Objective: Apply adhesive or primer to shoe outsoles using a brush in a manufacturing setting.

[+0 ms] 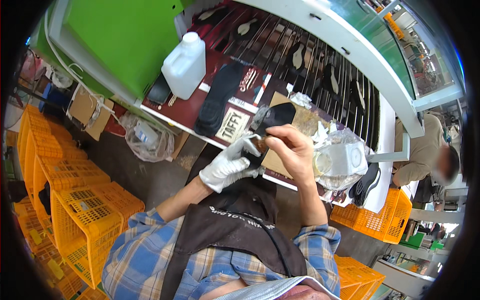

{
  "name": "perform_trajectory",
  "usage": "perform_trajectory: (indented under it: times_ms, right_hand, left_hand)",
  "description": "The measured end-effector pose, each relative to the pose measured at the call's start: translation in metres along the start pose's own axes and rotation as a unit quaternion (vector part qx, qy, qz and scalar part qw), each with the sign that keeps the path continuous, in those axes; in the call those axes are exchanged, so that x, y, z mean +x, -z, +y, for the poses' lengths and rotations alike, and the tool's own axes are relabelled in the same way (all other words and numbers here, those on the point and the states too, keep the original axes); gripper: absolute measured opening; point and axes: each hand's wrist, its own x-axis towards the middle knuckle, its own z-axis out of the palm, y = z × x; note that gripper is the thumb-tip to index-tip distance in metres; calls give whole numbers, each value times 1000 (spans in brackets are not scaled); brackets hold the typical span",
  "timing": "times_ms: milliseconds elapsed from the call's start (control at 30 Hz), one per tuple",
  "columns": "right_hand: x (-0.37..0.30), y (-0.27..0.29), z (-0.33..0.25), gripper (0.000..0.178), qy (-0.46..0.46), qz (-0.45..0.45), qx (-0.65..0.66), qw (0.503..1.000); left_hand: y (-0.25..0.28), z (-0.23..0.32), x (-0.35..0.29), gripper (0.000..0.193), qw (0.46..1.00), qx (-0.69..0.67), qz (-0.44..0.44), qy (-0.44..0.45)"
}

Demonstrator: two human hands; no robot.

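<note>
My left hand (pixel 227 164), in a white glove, is closed around the lower part of a black shoe sole (pixel 280 115). The sole's other end points up and away over the bench edge. My bare right hand (pixel 292 147) is pinched close against the sole, beside the gloved fingers. A small brown thing (pixel 261 145) shows at its fingertips; its kind is too hidden to tell. Left of my hands, a pair of black soles (pixel 220 97) lies on the dark red bench top (pixel 187 112).
A white plastic jug (pixel 185 65) stands at the back left. Right of my hands are a stained board (pixel 307 122), crumpled tissue (pixel 322 134) and a clear container (pixel 345 159). Behind, several soles lie on a rack of metal rods (pixel 280 32). Orange crates (pixel 95 205) flank me; a person (pixel 422 150) works at right.
</note>
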Motion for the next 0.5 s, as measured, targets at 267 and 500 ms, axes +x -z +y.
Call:
perform_trajectory:
  times_ms: [267,500]
  right_hand:
    - [-47,74,21,21,16,300,174,938]
    - [-100,81,41,21,-53,330,198,922]
  left_hand:
    - [-26,35,-18,104,993,25,-62,-94]
    - [-105,112,89,77,932,113,-180,-295]
